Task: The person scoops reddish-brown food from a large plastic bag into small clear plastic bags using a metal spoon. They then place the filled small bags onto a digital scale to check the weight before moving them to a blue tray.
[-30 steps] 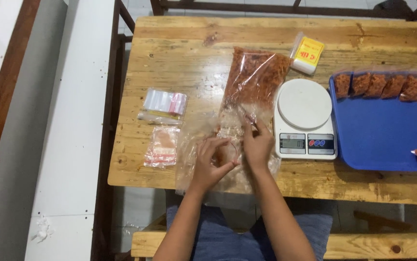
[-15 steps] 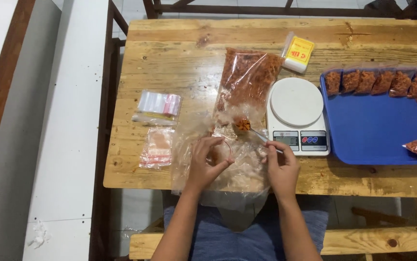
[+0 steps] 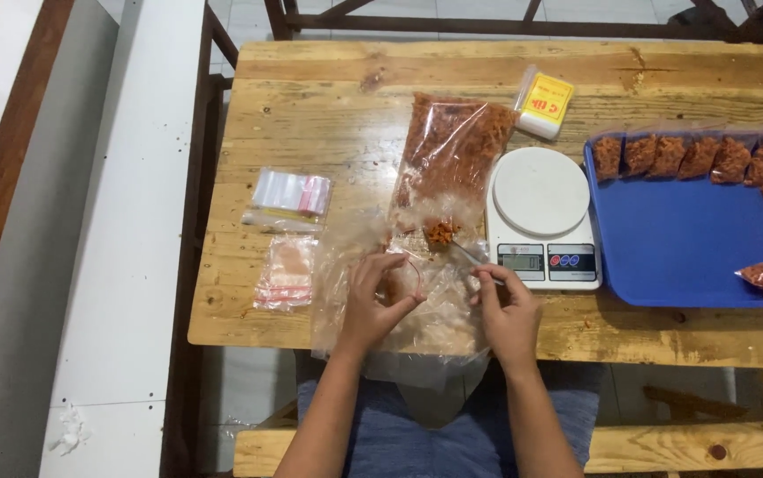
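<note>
My left hand (image 3: pixel 374 299) holds a small clear zip bag (image 3: pixel 410 276) open at the front of the wooden table (image 3: pixel 328 97). My right hand (image 3: pixel 507 308) grips a metal spoon (image 3: pixel 463 250) whose bowl carries a heap of orange-red shredded food (image 3: pixel 440 234) just above the small bag's mouth. Both hands rest over the crumpled near end of a large clear plastic bag (image 3: pixel 452 150) filled with the same orange-red food, which stretches away from me.
A white digital kitchen scale (image 3: pixel 540 217) stands right of the big bag. A blue tray (image 3: pixel 682 239) at the right holds several filled small packets (image 3: pixel 700 157). Stacks of empty zip bags (image 3: pixel 291 192) lie at the left. A yellow and white box (image 3: pixel 542 104) sits behind the scale.
My right hand drew back from the large bag toward me, lifting out a spoonful of the food and bringing it over the small bag held by my left hand.
</note>
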